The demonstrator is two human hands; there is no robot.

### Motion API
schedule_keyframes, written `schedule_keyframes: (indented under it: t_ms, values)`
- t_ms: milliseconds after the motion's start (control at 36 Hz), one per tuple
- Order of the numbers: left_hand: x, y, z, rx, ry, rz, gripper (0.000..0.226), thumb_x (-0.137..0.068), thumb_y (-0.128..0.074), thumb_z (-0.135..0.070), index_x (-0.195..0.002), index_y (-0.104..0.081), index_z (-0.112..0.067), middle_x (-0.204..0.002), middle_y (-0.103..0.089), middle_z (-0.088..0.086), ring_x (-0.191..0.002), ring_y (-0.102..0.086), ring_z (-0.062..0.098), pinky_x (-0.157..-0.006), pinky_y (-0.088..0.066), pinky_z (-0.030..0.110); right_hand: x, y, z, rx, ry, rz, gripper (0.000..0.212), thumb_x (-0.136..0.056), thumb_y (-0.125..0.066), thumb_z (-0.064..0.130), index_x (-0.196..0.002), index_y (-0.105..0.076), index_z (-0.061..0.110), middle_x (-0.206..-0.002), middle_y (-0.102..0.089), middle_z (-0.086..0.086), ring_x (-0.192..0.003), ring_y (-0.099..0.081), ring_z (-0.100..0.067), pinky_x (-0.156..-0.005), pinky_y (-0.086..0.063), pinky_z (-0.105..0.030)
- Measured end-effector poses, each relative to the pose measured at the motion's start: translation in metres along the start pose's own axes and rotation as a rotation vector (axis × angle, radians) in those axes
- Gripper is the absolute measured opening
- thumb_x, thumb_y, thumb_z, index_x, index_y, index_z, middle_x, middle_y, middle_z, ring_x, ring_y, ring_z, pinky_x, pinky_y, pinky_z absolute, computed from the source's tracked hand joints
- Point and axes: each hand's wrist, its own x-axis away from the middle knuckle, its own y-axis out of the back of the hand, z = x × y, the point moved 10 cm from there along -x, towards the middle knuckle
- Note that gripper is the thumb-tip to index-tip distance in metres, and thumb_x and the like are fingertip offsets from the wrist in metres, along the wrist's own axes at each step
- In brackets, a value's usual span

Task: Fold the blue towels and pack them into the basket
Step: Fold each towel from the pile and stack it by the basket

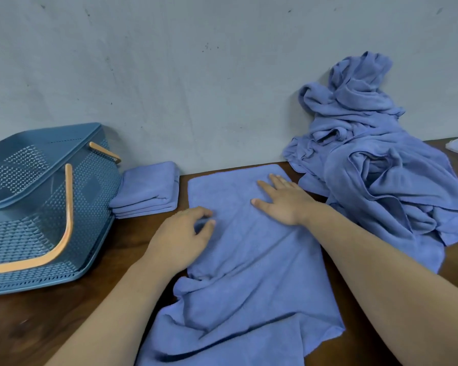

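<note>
Towel (249, 260) lies spread mid-table (50, 326), near end rumpled, far end flat by the wall (196, 75). Left hand (180, 239) at its left edge, fingers curled, pinching a bit of cloth. Right hand (283, 199) flat on the towel, fingers straight and apart. Folded stack (148, 188) left of the towel, touching the basket (90, 207). Loose pile (368, 159) on the right against the wall, overlapping the towel's edge

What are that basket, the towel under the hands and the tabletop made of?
Basket: looks like moulded plastic, matte blue, its walls pierced in a regular lattice. Spread towel: soft, fuzzy cloth, probably microfibre or terry; it wrinkles limply. Table: dark brown with grain-like streaks, wood or wood-look laminate; cannot tell which.
</note>
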Motion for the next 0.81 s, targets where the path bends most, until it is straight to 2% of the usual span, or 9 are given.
schedule_keyframes:
  t_ms: [56,111,306,389,472,556,639,750,806]
  values:
    - [0.000,-0.012,0.001,-0.097,-0.011,0.076,0.042,-0.106,-0.058,-0.046,-0.144,-0.062,-0.028,-0.149,-0.060,-0.011,-0.137,-0.054,0.013,-0.116,-0.042,0.037,-0.009,0.000,0.000,-0.005,0.010,0.003,0.101,-0.082,-0.011,0.095,-0.168,0.001,0.044,-0.177,0.014,0.003,-0.163,0.011,-0.018,-0.131,0.003,-0.041]
    - [-0.001,-0.015,0.008,-0.129,0.025,0.095,0.048,-0.108,-0.053,-0.045,-0.153,-0.053,-0.028,-0.161,-0.050,-0.009,-0.148,-0.045,0.014,-0.124,-0.033,0.042,-0.017,0.000,0.001,-0.009,0.024,0.005,0.102,-0.080,-0.009,0.097,-0.167,0.003,0.045,-0.177,0.014,0.004,-0.163,0.011,-0.017,-0.130,0.003,-0.041]
    - [-0.002,-0.014,0.017,-0.081,0.062,0.066,0.045,-0.109,-0.053,-0.033,-0.153,-0.053,-0.028,-0.163,-0.047,-0.007,-0.150,-0.043,0.015,-0.126,-0.030,0.044,-0.025,0.002,-0.001,-0.060,0.071,-0.069,0.091,-0.091,-0.020,0.090,-0.168,-0.010,0.043,-0.178,0.003,0.005,-0.164,0.003,-0.016,-0.129,-0.002,-0.039]
    - [-0.003,-0.013,0.018,-0.052,0.076,0.058,0.044,-0.109,-0.054,-0.031,-0.152,-0.055,-0.027,-0.163,-0.048,-0.006,-0.150,-0.043,0.016,-0.126,-0.031,0.043,-0.011,0.030,0.012,-0.074,0.161,-0.289,0.065,-0.107,-0.035,0.063,-0.161,-0.040,0.028,-0.171,-0.032,0.000,-0.159,-0.024,-0.019,-0.127,-0.016,-0.039]
    - [-0.003,-0.012,0.017,-0.029,0.076,0.059,0.042,-0.108,-0.055,-0.029,-0.150,-0.058,-0.026,-0.161,-0.051,-0.005,-0.148,-0.046,0.017,-0.125,-0.033,0.043,0.017,0.063,0.021,-0.094,0.229,-0.521,0.041,-0.110,-0.048,0.040,-0.141,-0.063,0.018,-0.146,-0.062,0.000,-0.137,-0.052,-0.021,-0.115,-0.031,-0.036]
    - [-0.002,-0.009,0.018,0.015,0.075,0.041,0.038,-0.108,-0.056,-0.026,-0.145,-0.062,-0.025,-0.156,-0.055,-0.006,-0.144,-0.049,0.016,-0.123,-0.036,0.040,0.041,0.072,0.022,-0.123,0.233,-0.540,0.034,-0.110,-0.051,0.037,-0.132,-0.069,0.019,-0.133,-0.070,0.004,-0.126,-0.060,-0.019,-0.111,-0.036,-0.036]
    - [0.001,-0.006,0.018,0.060,0.068,0.024,0.034,-0.108,-0.056,-0.020,-0.140,-0.065,-0.026,-0.147,-0.060,-0.010,-0.137,-0.052,0.011,-0.114,-0.038,0.026,0.067,0.067,0.023,-0.196,0.231,-0.530,0.030,-0.109,-0.054,0.033,-0.126,-0.073,0.017,-0.126,-0.072,0.002,-0.119,-0.064,-0.020,-0.107,-0.045,-0.043]
    - [0.012,0.009,0.017,0.220,0.075,-0.076,0.035,-0.106,-0.055,-0.012,-0.112,-0.067,-0.045,-0.123,-0.066,-0.024,-0.115,-0.059,-0.008,-0.096,-0.042,0.009,0.108,0.057,0.022,-0.270,0.242,-0.560,0.025,-0.109,-0.056,0.030,-0.120,-0.075,0.016,-0.118,-0.073,0.004,-0.112,-0.066,-0.017,-0.101,-0.050,-0.040]
    - [0.021,0.018,0.022,0.294,0.118,-0.129,0.035,-0.106,-0.056,-0.013,-0.103,-0.067,-0.045,-0.115,-0.069,-0.024,-0.108,-0.061,-0.009,-0.085,-0.043,0.005,0.130,0.055,0.019,-0.323,0.241,-0.569,0.024,-0.108,-0.057,0.030,-0.120,-0.075,0.017,-0.118,-0.072,0.007,-0.112,-0.064,-0.012,-0.099,-0.051,-0.034]
